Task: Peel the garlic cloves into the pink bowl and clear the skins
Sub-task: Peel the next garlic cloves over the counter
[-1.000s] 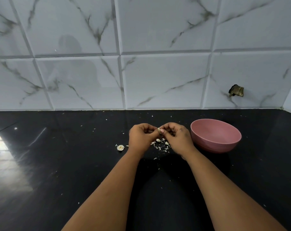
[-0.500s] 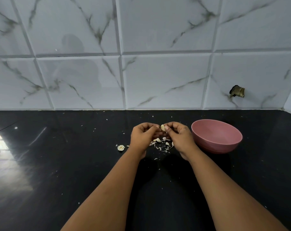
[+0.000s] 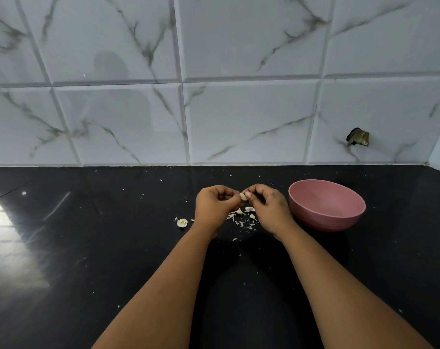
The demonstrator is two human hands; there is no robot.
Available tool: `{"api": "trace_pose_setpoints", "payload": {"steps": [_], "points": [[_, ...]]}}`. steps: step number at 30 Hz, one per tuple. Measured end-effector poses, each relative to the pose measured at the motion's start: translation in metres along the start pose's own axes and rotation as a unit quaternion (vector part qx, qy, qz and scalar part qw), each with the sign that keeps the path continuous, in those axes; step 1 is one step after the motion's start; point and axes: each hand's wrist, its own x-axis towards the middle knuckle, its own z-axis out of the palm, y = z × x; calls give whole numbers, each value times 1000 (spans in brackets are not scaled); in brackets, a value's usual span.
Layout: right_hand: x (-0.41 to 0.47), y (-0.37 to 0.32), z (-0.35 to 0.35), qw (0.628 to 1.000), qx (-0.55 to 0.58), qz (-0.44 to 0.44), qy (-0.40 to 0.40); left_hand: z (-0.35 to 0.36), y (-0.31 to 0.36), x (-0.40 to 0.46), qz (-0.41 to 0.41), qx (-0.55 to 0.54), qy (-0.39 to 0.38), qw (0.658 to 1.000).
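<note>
A small pale garlic clove (image 3: 243,196) is pinched between the fingertips of my left hand (image 3: 215,206) and my right hand (image 3: 270,206), held a little above the black counter. Under the hands lies a scatter of garlic skins and pieces (image 3: 244,217). The pink bowl (image 3: 326,205) stands just right of my right hand, and what I see of its inside looks empty. A garlic root stub (image 3: 182,222) lies on the counter left of my left wrist.
The black glossy counter (image 3: 88,248) runs to a white marble-tiled wall (image 3: 239,109). Tiny skin flecks dot the counter around and behind the hands. A small brass fitting (image 3: 358,139) sticks out of the wall at the right.
Both hands stay together over the skin pile. The fingers have shifted slightly on the clove, which now shows more between the fingertips.
</note>
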Motion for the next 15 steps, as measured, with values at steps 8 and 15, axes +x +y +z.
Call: {"api": "trace_pose_setpoints", "payload": {"steps": [8,15], "points": [[-1,0,2,1000,16,-7,1,3,-3,0,12,18,41,999],[-3,-6,8,978,198,69,22,8,0,2,-55,-138,51,988]]}}
